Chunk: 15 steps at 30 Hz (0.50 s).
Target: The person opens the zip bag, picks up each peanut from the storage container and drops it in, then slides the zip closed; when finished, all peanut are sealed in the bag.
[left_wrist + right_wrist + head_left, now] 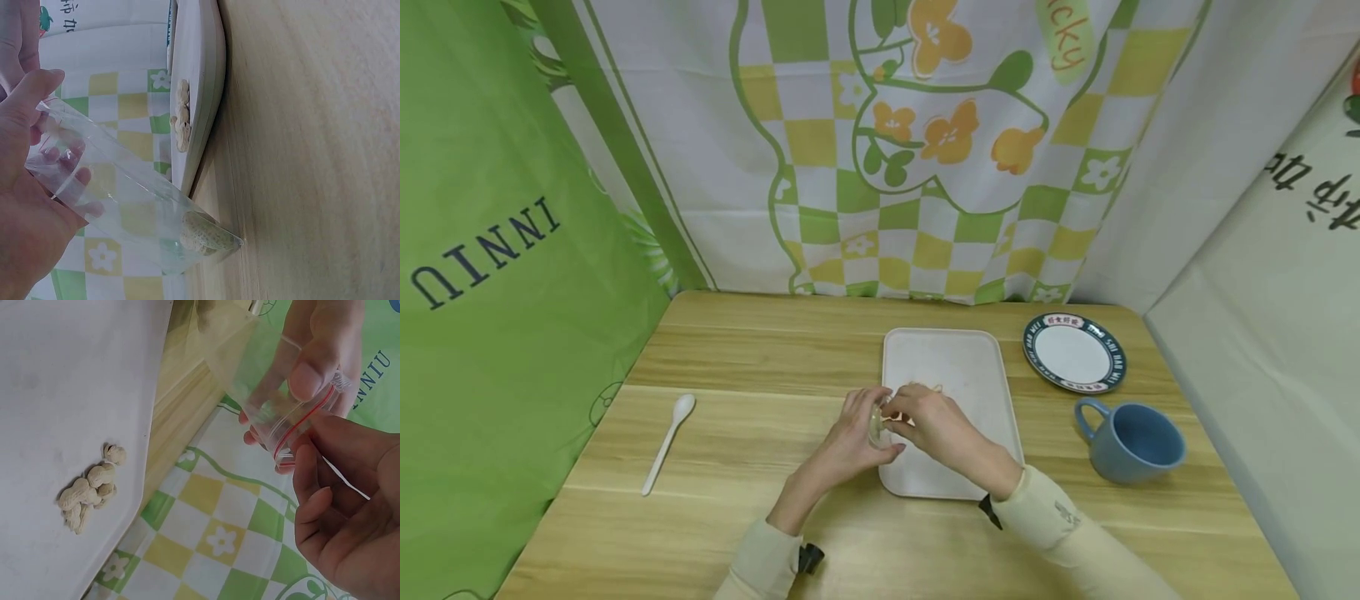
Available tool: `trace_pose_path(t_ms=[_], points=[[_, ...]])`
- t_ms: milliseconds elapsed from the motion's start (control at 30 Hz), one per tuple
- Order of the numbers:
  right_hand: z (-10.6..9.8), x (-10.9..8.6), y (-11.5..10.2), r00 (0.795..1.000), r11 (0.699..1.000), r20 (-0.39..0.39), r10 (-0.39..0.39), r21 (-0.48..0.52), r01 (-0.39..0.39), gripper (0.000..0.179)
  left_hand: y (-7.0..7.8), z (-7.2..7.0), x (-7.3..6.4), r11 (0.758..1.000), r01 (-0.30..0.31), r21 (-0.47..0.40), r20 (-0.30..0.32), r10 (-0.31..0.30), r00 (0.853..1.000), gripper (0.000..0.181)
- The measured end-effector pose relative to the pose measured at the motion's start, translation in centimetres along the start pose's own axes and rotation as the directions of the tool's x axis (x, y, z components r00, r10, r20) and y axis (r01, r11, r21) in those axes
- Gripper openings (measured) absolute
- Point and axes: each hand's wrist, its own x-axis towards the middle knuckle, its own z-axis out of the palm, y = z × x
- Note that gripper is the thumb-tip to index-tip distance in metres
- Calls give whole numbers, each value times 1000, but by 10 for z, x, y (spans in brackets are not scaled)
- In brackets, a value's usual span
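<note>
My left hand (853,429) grips a clear zip bag (137,194) by its mouth, beside the tray's left edge. Red lines run along the bag's seal, and unshelled peanuts (203,234) lie in its bottom corner. Curled fingers of my right hand (344,487) are at the bag's mouth, pinching what looks like a pale peanut, mostly hidden by fingers and plastic. More peanuts (87,490) sit in a small heap on the white tray (951,350), in front of my right hand.
To the right stand a blue mug (1127,442), its handle turned left, and a dark-rimmed plate (1075,354) behind it. A white spoon (668,446) lies on the left of the wooden table (760,350). Patterned cloth (880,242) hangs along the table's back edge.
</note>
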Motion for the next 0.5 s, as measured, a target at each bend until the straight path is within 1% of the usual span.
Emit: trace_pose_path(t_ms=[67, 133, 200, 267, 333, 367, 433, 500], points=[[-1, 0, 1, 1000, 1000, -5, 1, 12, -1, 12, 0, 0, 0, 1000, 0, 0, 1, 0, 1000, 71], [-4, 1, 3, 999, 1000, -32, -5, 30, 6, 11, -1, 0, 0, 1000, 1, 3, 0, -1, 1000, 72], [-7, 2, 8, 997, 999, -78, -2, 51, 6, 9, -2, 0, 0, 1000, 4, 3, -4, -4, 1000, 72], [-11, 4, 16, 991, 997, -131, 18, 70, -9, 7, -3, -1, 0, 1000, 2, 8, -14, -2, 1000, 74], [-14, 4, 28, 984, 995, -165, 68, 81, -56, 6, -4, -2, 0, 1000, -4, 6, -25, 4, 1000, 74], [-14, 4, 34, 980, 993, -169, 103, 77, -91, 5, -4, -3, 0, 1000, -8, 5, -32, 8, 999, 75], [-13, 2, 47, 973, 983, -143, 178, 73, -169, 5, -5, -3, 0, 1000, -16, 6, -44, 16, 999, 75], [-9, -2, 57, 964, 966, -79, 255, 68, -250, 6, -6, -3, 0, 1000, -17, 3, -49, 17, 999, 76]])
